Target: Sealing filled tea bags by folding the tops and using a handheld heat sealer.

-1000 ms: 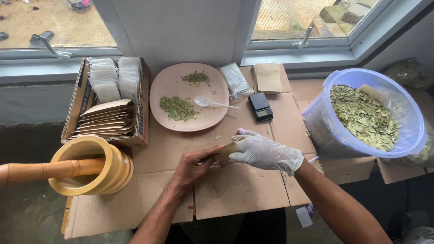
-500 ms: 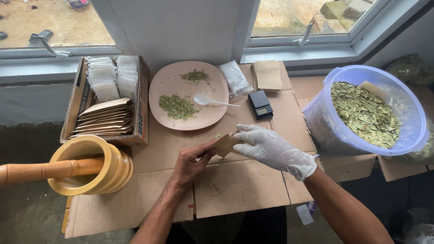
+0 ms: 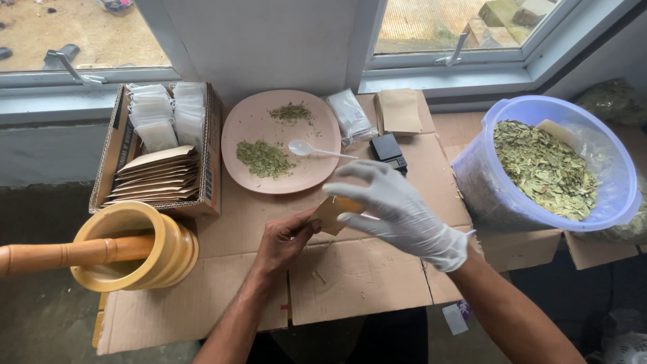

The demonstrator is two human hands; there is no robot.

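Bare left hand (image 3: pixel 283 239) pinching the lower left corner of a small brown paper pouch (image 3: pixel 328 214) between thumb and fingertips, knuckles resting low over the flattened cardboard sheet (image 3: pixel 350 280). Pouch held tilted, just off the cardboard, directly between the two hands.

White-gloved right hand (image 3: pixel 397 209) spread open, fingers fanned and slightly curled, hovering over the right end of the pouch; one fingertip at or very near the pouch's edge, contact not clear. Not gripping anything.

Just beyond the gloved fingers: small black digital pocket scale (image 3: pixel 389 149), partly hidden by the fingertips. Further beyond it, a flat brown pouch (image 3: pixel 399 111) lying on the cardboard, and beside that a clear packet of white sachets (image 3: pixel 350 116).

Ahead of the left hand: pink round plate (image 3: pixel 251 168) carrying two heaps of crushed green leaf (image 3: pixel 264 159) and a white plastic spoon (image 3: pixel 311 151), handle pointing toward the gloved hand.

Well to the right of the gloved hand: translucent blue plastic tub (image 3: pixel 610 209) filled with dried green leaves (image 3: pixel 542 168).

Left of the bare hand: yellow wooden mortar (image 3: pixel 168 253) with a pestle (image 3: pixel 47 256) leaning out of it. Beyond the mortar, an open cardboard box (image 3: pixel 114 152) holding stacked brown pouches (image 3: pixel 158 176) and rows of white sachets (image 3: pixel 165 114).
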